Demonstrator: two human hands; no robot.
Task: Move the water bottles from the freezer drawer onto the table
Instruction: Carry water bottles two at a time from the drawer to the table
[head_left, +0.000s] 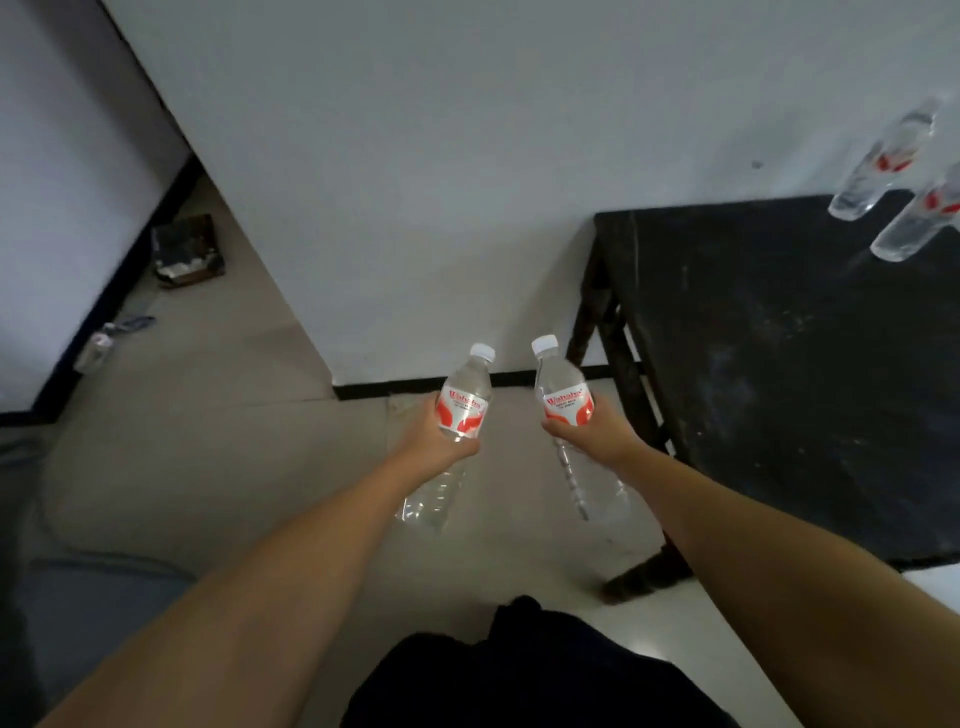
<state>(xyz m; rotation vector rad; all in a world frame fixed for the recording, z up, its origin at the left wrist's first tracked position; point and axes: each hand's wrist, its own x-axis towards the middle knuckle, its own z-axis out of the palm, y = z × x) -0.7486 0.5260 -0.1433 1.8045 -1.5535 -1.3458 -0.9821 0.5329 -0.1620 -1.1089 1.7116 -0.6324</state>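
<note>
Two water bottles held over the floor, beside the black table.

The left hand (434, 441) grips one bottle (457, 415) around its label, and the right hand (605, 434) grips a second bottle (563, 400) the same way; both have white caps pointing up and away. The black table (779, 364) stands to the right, and two more bottles (883, 166) are on its far corner, close together.

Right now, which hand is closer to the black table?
Right. The right hand, holding a water bottle, is just beside the black table near its left edge. The left hand, holding another bottle, is farther left, over the floor.
</note>
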